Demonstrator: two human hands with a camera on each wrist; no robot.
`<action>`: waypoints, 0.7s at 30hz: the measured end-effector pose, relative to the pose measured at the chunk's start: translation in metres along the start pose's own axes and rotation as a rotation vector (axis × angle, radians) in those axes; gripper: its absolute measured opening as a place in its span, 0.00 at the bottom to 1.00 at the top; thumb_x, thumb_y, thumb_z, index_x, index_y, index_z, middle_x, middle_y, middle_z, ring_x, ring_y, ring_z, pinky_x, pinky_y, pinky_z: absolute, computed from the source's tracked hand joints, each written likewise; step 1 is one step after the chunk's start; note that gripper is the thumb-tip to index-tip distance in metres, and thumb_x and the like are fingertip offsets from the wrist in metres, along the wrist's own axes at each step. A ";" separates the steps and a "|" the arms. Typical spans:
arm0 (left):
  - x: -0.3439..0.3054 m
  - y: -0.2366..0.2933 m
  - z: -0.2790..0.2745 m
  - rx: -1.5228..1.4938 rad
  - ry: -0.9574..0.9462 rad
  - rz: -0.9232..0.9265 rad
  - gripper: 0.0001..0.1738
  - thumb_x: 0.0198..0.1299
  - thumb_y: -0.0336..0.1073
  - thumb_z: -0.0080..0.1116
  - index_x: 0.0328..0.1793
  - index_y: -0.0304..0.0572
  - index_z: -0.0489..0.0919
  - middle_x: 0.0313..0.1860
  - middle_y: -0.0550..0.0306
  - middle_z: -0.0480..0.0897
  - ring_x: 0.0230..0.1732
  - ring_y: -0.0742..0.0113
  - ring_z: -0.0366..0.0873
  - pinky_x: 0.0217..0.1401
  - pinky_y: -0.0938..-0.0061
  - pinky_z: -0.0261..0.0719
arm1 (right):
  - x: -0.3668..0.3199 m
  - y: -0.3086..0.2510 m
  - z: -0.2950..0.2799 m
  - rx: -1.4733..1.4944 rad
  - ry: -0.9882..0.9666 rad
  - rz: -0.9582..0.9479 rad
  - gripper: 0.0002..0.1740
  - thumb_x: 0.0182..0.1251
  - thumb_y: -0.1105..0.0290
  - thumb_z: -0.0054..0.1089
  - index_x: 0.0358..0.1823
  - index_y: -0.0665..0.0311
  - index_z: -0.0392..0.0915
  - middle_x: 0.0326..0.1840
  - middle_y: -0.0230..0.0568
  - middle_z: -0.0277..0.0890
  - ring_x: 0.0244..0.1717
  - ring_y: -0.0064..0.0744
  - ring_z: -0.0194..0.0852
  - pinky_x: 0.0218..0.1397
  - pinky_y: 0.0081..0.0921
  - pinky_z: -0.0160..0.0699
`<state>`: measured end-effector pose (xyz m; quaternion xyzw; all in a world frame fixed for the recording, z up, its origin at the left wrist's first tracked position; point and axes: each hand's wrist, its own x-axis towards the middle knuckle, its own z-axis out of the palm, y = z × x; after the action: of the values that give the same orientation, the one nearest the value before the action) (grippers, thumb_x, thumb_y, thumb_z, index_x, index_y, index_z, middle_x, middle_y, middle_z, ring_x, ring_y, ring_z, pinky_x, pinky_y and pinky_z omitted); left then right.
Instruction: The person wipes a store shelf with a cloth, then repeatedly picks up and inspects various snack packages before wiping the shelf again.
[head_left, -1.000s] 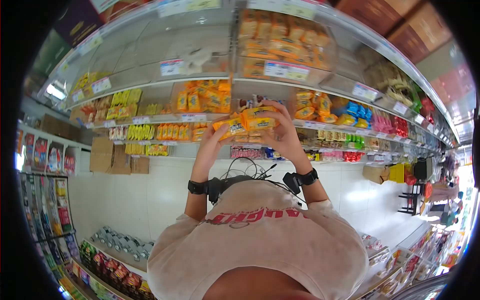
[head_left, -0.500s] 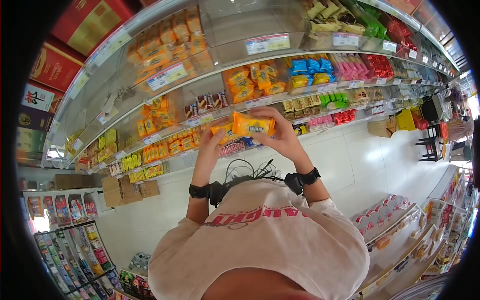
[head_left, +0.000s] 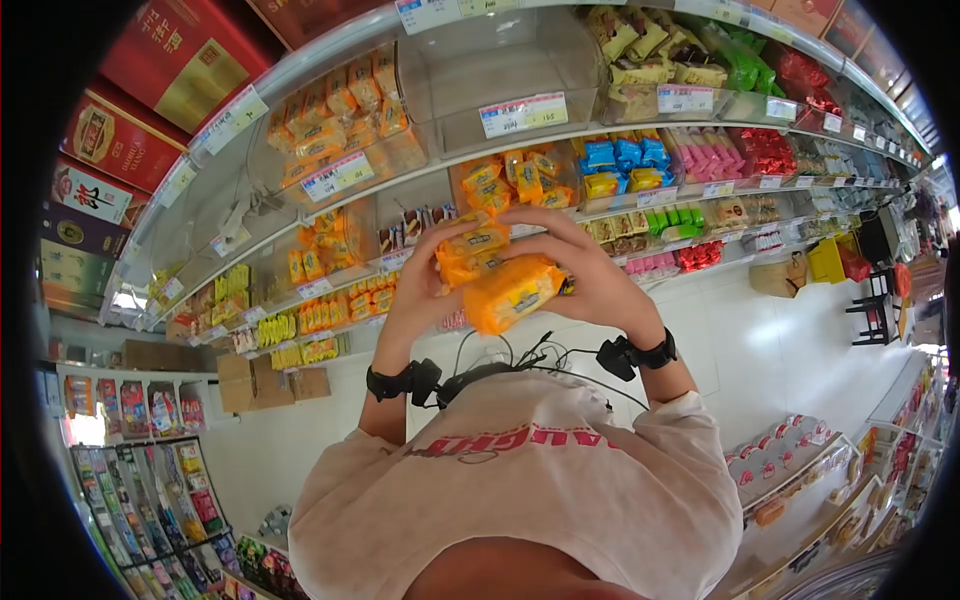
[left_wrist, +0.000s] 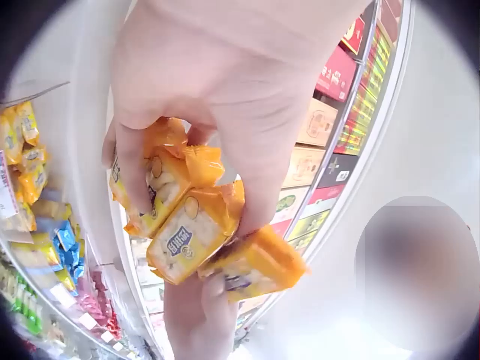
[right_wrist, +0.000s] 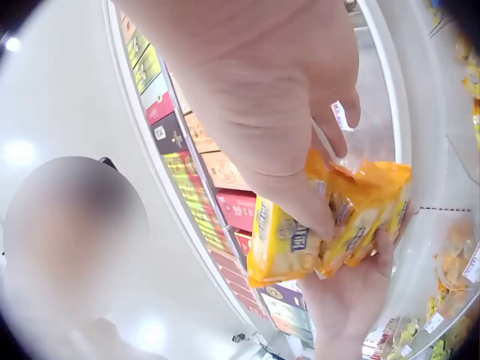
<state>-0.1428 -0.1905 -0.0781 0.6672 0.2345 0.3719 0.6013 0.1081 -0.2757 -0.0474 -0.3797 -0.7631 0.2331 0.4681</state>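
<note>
The left hand [head_left: 415, 285] curls its thumb and fingers round orange packets [head_left: 512, 292], and the right hand [head_left: 605, 285] grips them from the other side, all in front of the shelf [head_left: 450, 160]. From the head I make out two packets; the left wrist view shows three. They're plump blocks in shiny, crinkled wrappers with see-through panels. Two black straps [head_left: 390, 385] circle the wrists, one each. Blue packets [head_left: 625, 152] sit on the shelf, red boxes [head_left: 190, 50] above its left end, cardboard [head_left: 255, 385] below.
</note>
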 end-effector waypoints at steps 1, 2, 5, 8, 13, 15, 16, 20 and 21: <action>0.007 0.004 -0.001 -0.022 -0.015 0.016 0.41 0.52 0.20 0.75 0.75 0.40 0.74 0.72 0.54 0.76 0.74 0.61 0.74 0.80 0.64 0.70 | 0.008 -0.010 -0.001 -0.066 0.004 -0.023 0.35 0.50 0.77 0.79 0.64 0.58 0.80 0.75 0.42 0.72 0.77 0.52 0.67 0.77 0.44 0.72; 0.011 0.007 -0.001 -0.078 0.007 -0.008 0.42 0.52 0.21 0.75 0.76 0.40 0.74 0.72 0.54 0.76 0.74 0.61 0.74 0.80 0.64 0.70 | 0.015 -0.017 -0.001 -0.133 0.006 -0.046 0.35 0.50 0.77 0.79 0.63 0.58 0.81 0.75 0.42 0.72 0.77 0.52 0.68 0.76 0.45 0.73; 0.012 0.016 -0.008 -0.180 0.054 -0.067 0.42 0.53 0.21 0.75 0.76 0.39 0.73 0.72 0.53 0.76 0.74 0.62 0.74 0.79 0.64 0.70 | 0.032 -0.028 0.005 -0.222 0.058 -0.048 0.31 0.53 0.73 0.79 0.61 0.62 0.82 0.75 0.46 0.71 0.74 0.50 0.71 0.74 0.43 0.74; 0.009 0.026 -0.026 -0.164 0.076 -0.071 0.40 0.57 0.22 0.73 0.78 0.38 0.72 0.72 0.52 0.76 0.74 0.62 0.74 0.78 0.65 0.71 | 0.044 -0.032 0.006 -0.096 0.175 0.030 0.30 0.56 0.69 0.79 0.61 0.67 0.82 0.73 0.50 0.72 0.71 0.49 0.73 0.73 0.40 0.74; 0.010 0.042 -0.060 -0.200 0.125 -0.014 0.38 0.62 0.22 0.69 0.80 0.36 0.70 0.71 0.49 0.77 0.72 0.63 0.75 0.76 0.68 0.72 | 0.070 -0.053 0.013 0.011 0.174 0.039 0.28 0.58 0.71 0.75 0.61 0.70 0.82 0.66 0.46 0.76 0.68 0.44 0.76 0.72 0.41 0.73; 0.011 0.047 -0.070 -0.232 0.127 0.026 0.38 0.62 0.22 0.68 0.80 0.35 0.70 0.71 0.48 0.77 0.72 0.63 0.75 0.77 0.67 0.72 | 0.081 -0.058 0.020 -0.117 0.112 0.029 0.30 0.56 0.74 0.75 0.63 0.69 0.81 0.67 0.45 0.77 0.68 0.43 0.77 0.72 0.40 0.74; 0.012 0.050 -0.075 -0.249 0.130 0.046 0.38 0.63 0.21 0.68 0.80 0.34 0.69 0.71 0.48 0.77 0.72 0.63 0.75 0.77 0.67 0.72 | 0.084 -0.059 0.030 -0.061 0.156 0.038 0.31 0.56 0.75 0.75 0.64 0.68 0.80 0.67 0.45 0.77 0.68 0.44 0.77 0.72 0.40 0.74; 0.013 0.051 -0.092 -0.262 0.126 0.127 0.39 0.63 0.23 0.68 0.80 0.32 0.68 0.72 0.47 0.76 0.73 0.62 0.74 0.78 0.66 0.70 | 0.087 -0.055 0.052 -0.030 0.133 0.034 0.36 0.54 0.79 0.75 0.68 0.66 0.75 0.70 0.48 0.76 0.69 0.45 0.78 0.73 0.39 0.75; 0.013 0.050 -0.094 -0.254 0.125 0.147 0.39 0.63 0.23 0.69 0.80 0.33 0.68 0.73 0.47 0.76 0.73 0.61 0.74 0.78 0.66 0.70 | 0.089 -0.055 0.054 -0.067 0.082 0.022 0.37 0.54 0.80 0.75 0.69 0.66 0.74 0.70 0.49 0.76 0.69 0.45 0.78 0.73 0.38 0.75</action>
<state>-0.2149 -0.1295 -0.0264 0.5766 0.1731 0.4825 0.6362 0.0160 -0.2381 0.0153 -0.4130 -0.7463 0.1968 0.4834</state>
